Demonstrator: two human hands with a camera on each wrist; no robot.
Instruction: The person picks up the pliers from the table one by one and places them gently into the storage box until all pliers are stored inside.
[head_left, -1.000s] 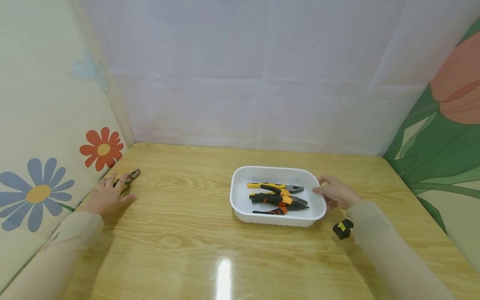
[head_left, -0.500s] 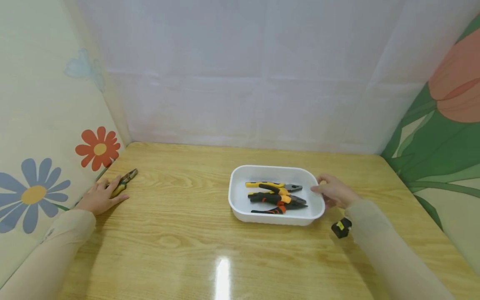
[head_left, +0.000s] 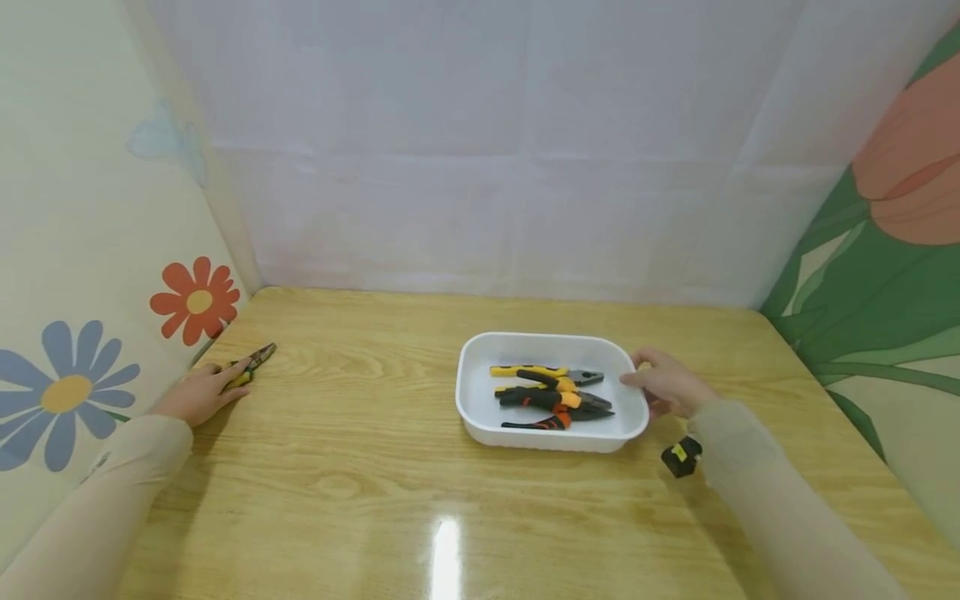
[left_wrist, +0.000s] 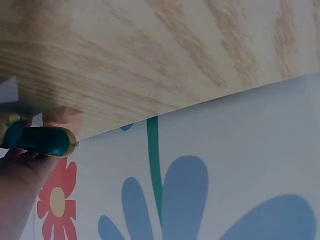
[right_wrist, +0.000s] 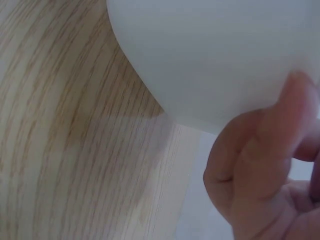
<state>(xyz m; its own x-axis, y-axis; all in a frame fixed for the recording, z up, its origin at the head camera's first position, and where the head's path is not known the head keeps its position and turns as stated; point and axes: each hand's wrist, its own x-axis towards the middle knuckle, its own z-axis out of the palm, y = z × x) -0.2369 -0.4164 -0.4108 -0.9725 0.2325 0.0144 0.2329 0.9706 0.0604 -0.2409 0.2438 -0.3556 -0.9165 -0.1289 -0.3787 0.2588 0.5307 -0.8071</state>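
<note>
My left hand (head_left: 198,396) is at the table's left edge, its fingers gripping a pair of pliers (head_left: 261,357) by the yellow-green handles. The metal nose of these pliers points away to the back right. In the left wrist view a green handle (left_wrist: 47,141) with a yellowish edge shows against the fingers; most of the tool is out of that view. My right hand (head_left: 671,383) pinches the right rim of a white plastic basin (head_left: 480,427), thumb on the rim side. Inside the basin lie several pliers (head_left: 555,396) with yellow, orange and black handles.
A small black and yellow tape measure (head_left: 681,457) lies near my right wrist, partly covered by the sleeve. The wood-grain table (head_left: 337,500) meets a flowered wall panel on either side and a pale cloth (head_left: 487,167) at the back.
The left hand first shifts back off the pliers' handles, then its fingers close over them again. The right hand stays on the basin; the view shifts slightly.
</note>
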